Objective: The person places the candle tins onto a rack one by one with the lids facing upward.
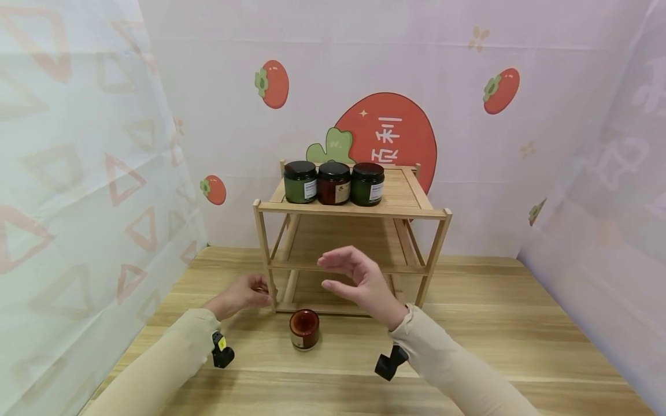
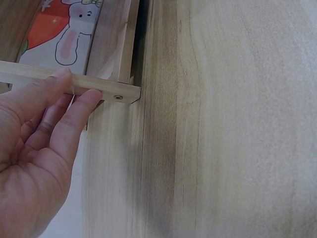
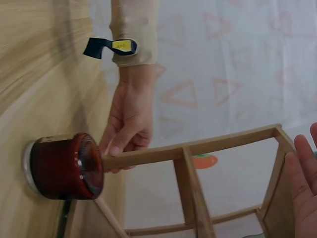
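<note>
A wooden three-tier shelf rack point(image 1: 354, 212) stands on the table. My left hand point(image 1: 244, 296) pinches its front left leg near the bottom, thumb on one side and fingertips on the other, as the left wrist view shows with the hand point(image 2: 44, 129) at the wooden bar point(image 2: 111, 88). Bent fingers and a spread thumb mark my right hand point(image 1: 364, 283), raised before the middle shelf and holding nothing. In front of the rack sits a small amber-brown glass jar point(image 1: 304, 329) with a pale rim at its base.
On the top shelf, toward its left, two green jars point(image 1: 300, 184) point(image 1: 367, 186) flank a brown jar point(image 1: 334, 185), all black-lidded. Printed cloth walls point(image 1: 229, 104) enclose the wood-grain table point(image 1: 494, 335) at the back and both sides.
</note>
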Action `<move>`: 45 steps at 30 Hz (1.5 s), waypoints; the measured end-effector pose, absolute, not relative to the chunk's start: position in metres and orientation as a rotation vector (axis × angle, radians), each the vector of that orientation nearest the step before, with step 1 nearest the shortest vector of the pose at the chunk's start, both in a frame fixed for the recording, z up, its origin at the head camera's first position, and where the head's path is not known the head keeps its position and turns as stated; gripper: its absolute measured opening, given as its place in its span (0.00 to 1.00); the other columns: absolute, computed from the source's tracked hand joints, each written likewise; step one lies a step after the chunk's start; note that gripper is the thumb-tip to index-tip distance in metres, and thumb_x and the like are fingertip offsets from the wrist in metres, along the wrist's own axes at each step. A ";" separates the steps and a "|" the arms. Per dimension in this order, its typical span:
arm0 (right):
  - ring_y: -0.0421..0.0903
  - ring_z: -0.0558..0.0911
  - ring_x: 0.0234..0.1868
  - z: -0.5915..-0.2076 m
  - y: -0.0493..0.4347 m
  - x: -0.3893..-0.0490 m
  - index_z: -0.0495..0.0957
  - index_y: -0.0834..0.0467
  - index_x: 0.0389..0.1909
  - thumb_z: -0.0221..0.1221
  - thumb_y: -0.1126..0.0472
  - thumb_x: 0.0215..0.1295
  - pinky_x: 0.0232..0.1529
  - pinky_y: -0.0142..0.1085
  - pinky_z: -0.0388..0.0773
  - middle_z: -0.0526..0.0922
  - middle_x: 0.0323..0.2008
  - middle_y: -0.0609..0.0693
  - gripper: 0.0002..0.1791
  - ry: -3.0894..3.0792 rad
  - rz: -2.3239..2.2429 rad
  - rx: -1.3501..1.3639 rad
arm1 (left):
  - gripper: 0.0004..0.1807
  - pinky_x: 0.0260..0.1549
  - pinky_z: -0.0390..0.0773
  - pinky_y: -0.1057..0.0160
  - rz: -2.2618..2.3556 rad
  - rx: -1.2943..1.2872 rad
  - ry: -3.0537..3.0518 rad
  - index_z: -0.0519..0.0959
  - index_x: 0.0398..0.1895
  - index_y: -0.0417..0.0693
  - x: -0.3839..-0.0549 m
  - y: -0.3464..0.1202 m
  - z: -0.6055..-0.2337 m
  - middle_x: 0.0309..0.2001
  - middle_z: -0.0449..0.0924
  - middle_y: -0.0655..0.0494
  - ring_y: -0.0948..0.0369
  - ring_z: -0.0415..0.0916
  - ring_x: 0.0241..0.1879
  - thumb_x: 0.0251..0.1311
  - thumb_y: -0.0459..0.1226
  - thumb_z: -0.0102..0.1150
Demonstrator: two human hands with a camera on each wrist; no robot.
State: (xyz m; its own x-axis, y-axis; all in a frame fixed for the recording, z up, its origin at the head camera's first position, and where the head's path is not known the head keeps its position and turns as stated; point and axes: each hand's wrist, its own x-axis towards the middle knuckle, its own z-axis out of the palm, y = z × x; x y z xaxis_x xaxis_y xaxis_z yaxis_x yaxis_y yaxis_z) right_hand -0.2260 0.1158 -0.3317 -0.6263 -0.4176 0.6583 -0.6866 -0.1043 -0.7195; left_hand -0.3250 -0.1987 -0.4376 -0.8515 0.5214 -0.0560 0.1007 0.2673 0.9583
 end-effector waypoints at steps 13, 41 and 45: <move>0.44 0.78 0.56 -0.381 0.108 -0.226 0.74 0.59 0.54 0.66 0.63 0.60 0.60 0.36 0.74 0.77 0.56 0.63 0.21 -2.268 1.922 1.020 | 0.17 0.41 0.82 0.64 1.607 0.548 2.189 0.72 0.48 0.28 -0.325 -0.198 -0.437 0.42 0.79 0.45 0.58 0.79 0.40 0.57 0.27 0.62; 0.57 0.73 0.62 -0.440 0.100 -0.249 0.73 0.58 0.57 0.72 0.62 0.52 0.65 0.50 0.68 0.74 0.60 0.62 0.31 -2.572 1.960 0.802 | 0.17 0.41 0.82 0.64 1.621 0.541 2.183 0.71 0.48 0.28 -0.326 -0.198 -0.439 0.42 0.79 0.45 0.59 0.79 0.40 0.56 0.26 0.61; 0.57 0.73 0.62 -0.442 0.100 -0.251 0.71 0.62 0.58 0.73 0.63 0.50 0.66 0.50 0.67 0.74 0.59 0.61 0.34 -2.592 1.984 0.789 | 0.17 0.42 0.82 0.64 1.625 0.537 2.178 0.71 0.48 0.28 -0.325 -0.199 -0.439 0.42 0.79 0.45 0.59 0.79 0.40 0.57 0.26 0.61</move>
